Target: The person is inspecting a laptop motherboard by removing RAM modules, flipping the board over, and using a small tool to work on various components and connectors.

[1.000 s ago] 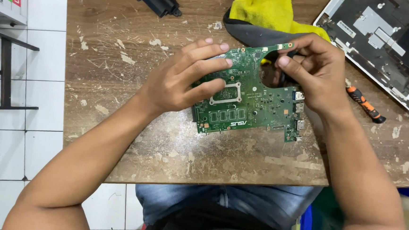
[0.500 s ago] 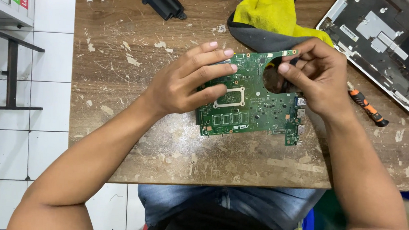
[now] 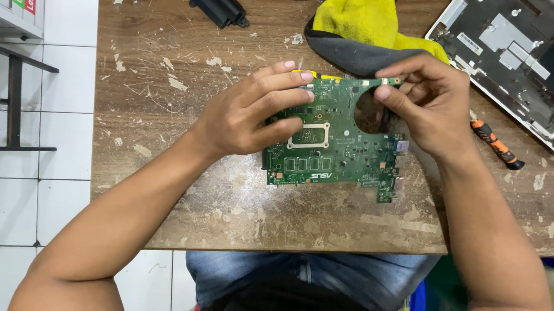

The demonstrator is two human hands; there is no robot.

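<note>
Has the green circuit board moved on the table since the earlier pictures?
No. The green circuit board lies at the same place relative to the yellow cloth and the orange screwdriver; only the camera shifted slightly.

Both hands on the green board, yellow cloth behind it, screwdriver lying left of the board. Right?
Not quite. The head view shows the screwdriver lying right of the board, past the right hand. The rest holds: left hand on the board too, yellow cloth behind.
</note>
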